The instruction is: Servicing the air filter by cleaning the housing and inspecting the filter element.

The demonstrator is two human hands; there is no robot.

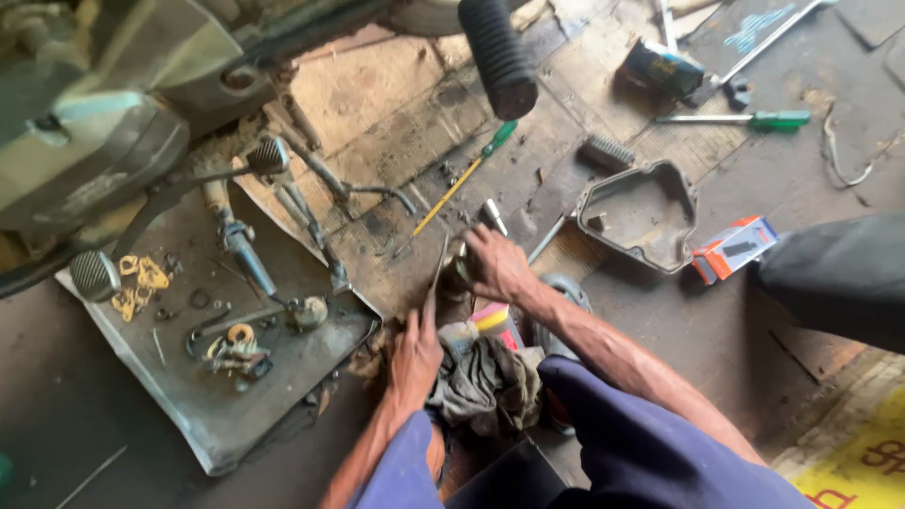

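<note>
My right hand (497, 264) is curled, fingers closed on a small dark metal part (459, 271) that sits on the stained wooden floor just this side of the dark, hollow metal engine cover (637, 213); the part is mostly hidden under my knuckles, so I cannot tell its shape. My left hand (415, 353) lies near it, farther from the cover, fingers bent around the lower end of a thin, flat grey metal strip (436, 283) that rises to meet the part. Between my wrists, on the near side of the cover, a crumpled grey-brown rag (485, 382) is heaped beside a small round can with a yellow and pink label (495, 320). Just to the right of the cover lies a small rectangular carton, orange, white and blue (733, 247), on its side. Beyond the cover, toward the top, rests a short dark can with a blue-green label (664, 66), and near it a green-handled screwdriver (754, 120). Left of the cover a second screwdriver with a yellow shaft and green handle (462, 179) lies slantwise. Well to the left of the cover, a dented grey metal tray (217, 415) holds yellowish washers and loose rings. At the lower right corner, well away from the cover, a yellow sheet with red markings (863, 467) shows.
</note>
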